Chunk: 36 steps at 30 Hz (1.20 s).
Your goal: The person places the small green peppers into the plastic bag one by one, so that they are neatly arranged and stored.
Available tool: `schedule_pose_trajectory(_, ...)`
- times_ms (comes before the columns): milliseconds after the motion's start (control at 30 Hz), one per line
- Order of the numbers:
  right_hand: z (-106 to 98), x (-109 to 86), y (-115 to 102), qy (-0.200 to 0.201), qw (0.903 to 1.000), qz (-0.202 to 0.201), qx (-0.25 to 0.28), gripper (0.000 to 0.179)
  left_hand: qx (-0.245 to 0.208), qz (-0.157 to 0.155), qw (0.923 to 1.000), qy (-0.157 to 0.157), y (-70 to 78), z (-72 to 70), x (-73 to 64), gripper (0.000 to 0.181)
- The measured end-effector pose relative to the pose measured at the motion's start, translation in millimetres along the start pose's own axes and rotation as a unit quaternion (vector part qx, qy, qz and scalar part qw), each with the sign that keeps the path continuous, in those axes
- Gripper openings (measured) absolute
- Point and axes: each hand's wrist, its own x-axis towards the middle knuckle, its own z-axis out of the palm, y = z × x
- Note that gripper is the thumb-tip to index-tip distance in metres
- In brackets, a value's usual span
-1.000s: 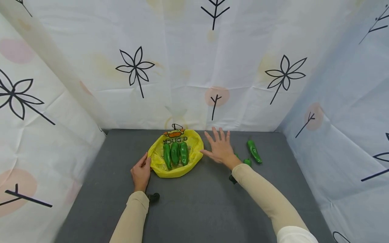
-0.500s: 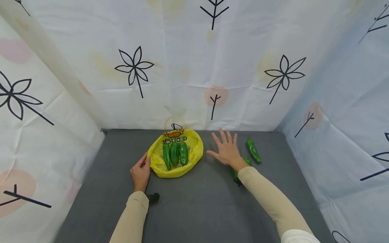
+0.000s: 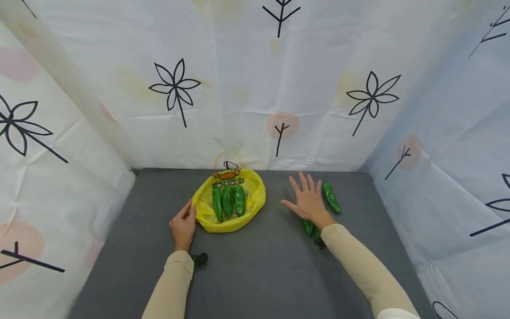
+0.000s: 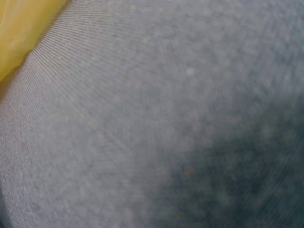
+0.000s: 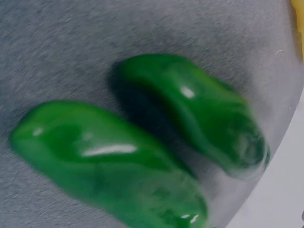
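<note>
A yellow plastic bag (image 3: 223, 227) with its mouth rolled wide lies toward the back of the table, three green peppers (image 3: 227, 201) side by side in it. My left hand (image 3: 183, 226) pinches the bag's left rim between thumb and fingers. To the right, my right hand (image 3: 308, 201) is spread over the table, holding nothing. Beneath its wrist lie two more green peppers, partly covered; the right wrist view shows a larger near pepper (image 5: 109, 161) and a far pepper (image 5: 194, 111). Another green pepper (image 3: 331, 198) lies just right of the right hand's fingers.
The dark grey tabletop (image 3: 255, 274) is bounded by white printed cloth (image 3: 239, 88) at the back and both sides. A small black wrist camera (image 3: 200, 259) shows beside the left wrist, another black camera (image 3: 320, 243) under the right.
My right hand has moved right, away from the bag and toward the loose peppers, fingers still spread. The left hand stays at the bag's rim; the three peppers in it have not moved.
</note>
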Motion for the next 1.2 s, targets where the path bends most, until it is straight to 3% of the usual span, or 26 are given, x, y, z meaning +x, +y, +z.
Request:
schedule_pose_trajectory(633, 14, -20.9, 23, -0.010, 0.9989, 0.025, 0.038, 0.093, -0.003, -0.015, 0.9999, -0.003, -2.3, 0.0, 1.7, 0.036)
schedule_pose_trajectory(900, 18, -25.2, 21, 0.006, 0.9963, 0.014, 0.084, 0.087, -0.011, -0.015, 0.9998, -0.008, 2.4, -1.3, -0.1, 0.037)
schedule_pose_trajectory(1200, 16, -24.2, 14, 0.008, 0.9912, 0.030, 0.129, 0.075, -0.009, -0.013, 0.9999, -0.004, 4.3, -1.1, 0.0, 0.037)
